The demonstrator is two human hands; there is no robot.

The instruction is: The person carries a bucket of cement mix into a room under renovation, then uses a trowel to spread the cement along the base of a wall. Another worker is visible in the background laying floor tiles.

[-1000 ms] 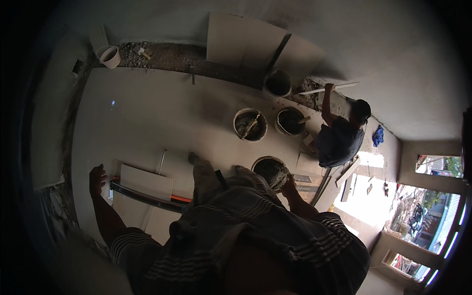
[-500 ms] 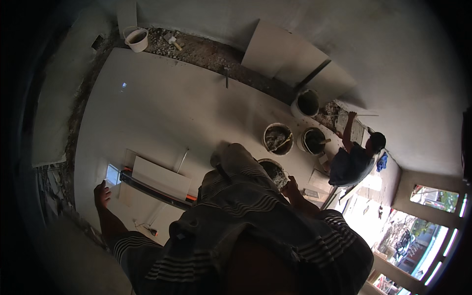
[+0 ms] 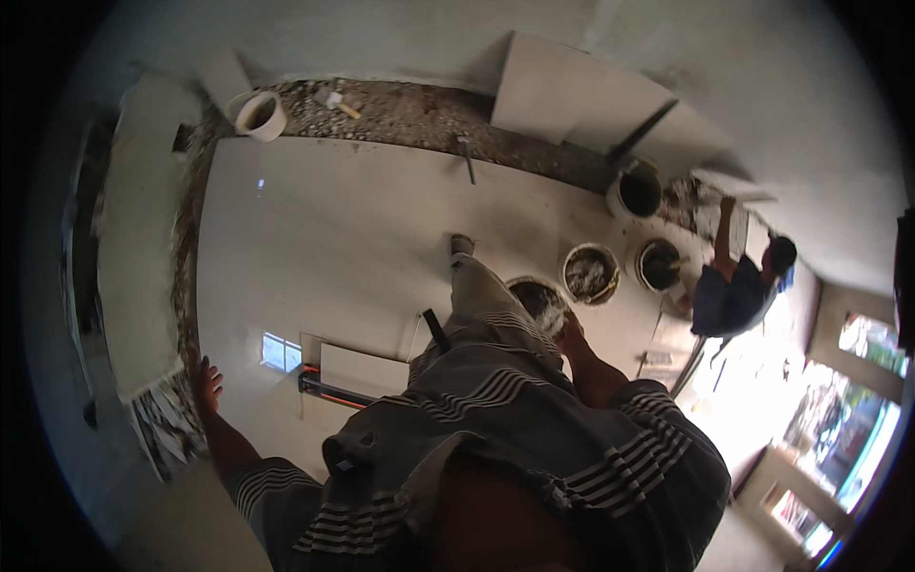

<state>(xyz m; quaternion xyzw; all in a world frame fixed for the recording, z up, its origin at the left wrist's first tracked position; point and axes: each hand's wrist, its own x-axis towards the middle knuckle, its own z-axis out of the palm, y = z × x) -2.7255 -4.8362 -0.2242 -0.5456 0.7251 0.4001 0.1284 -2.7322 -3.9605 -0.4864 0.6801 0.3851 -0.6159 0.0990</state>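
Filling the room: pale floor (image 3: 334,205), edged by rubble (image 3: 400,110) at the far wall and along the left.
Board (image 3: 553,86): leaned against the far wall.
Co-worker (image 3: 729,296): low at the right, one arm raised toward the wall; sat further right in view than a second earlier.
Leg (image 3: 486,291): reached farther ahead than half a second before; judged mid-stride.
Standing buckets: near bucket (image 3: 565,276), side bucket (image 3: 640,275) and wall bucket (image 3: 618,200) had all shifted rightward in view; judged the wearer's movement, not theirs.
Carried bucket (image 3: 534,279): at the right thigh, grey mix (image 3: 545,305) inside, near the near bucket. Kept its place by the body while the floor shifted; judged under carry, not set down.
Bar (image 3: 324,389): black and orange, on the floor; less showed past the shirt than earlier.
Right hand (image 3: 572,336): fingers judged clamped on the carried bucket's edge; rim or handle, could not tell.
Left hand (image 3: 208,383): empty, held out, fingers apart; looked more curled a second earlier.
Hammer (image 3: 350,111): lay on the rubble, untouched.
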